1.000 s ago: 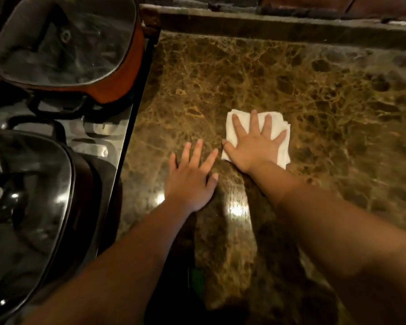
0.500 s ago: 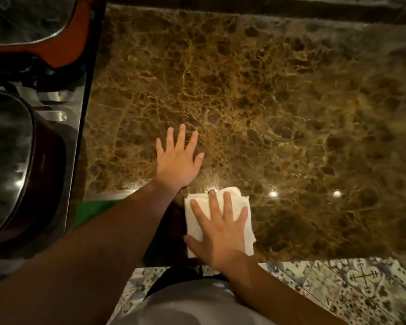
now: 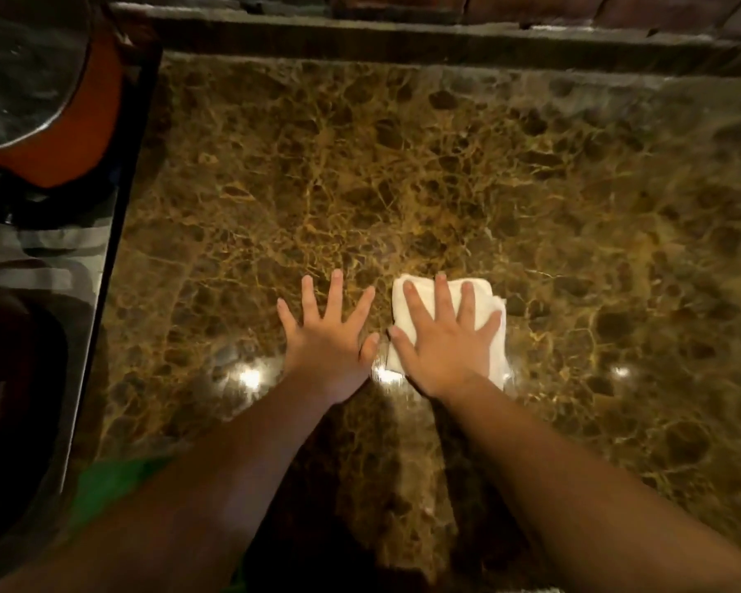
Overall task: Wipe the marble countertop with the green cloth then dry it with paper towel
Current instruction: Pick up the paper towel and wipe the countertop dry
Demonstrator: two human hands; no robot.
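Under the right hand point(image 3: 443, 342) (fingers spread): folded white paper towel point(image 3: 495, 318).

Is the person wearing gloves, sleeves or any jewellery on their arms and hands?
No. Both forearms are bare up to the frame edge, with no sleeves in view. The left hand and right hand are ungloved, and I can see no rings, watch or bracelets. The fingernails look short and unpainted.

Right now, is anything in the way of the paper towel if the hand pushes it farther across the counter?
Nothing visible. The right hand presses the paper towel flat on the marble countertop, which looks bare ahead and to the right. The left hand rests just beside it on the left.
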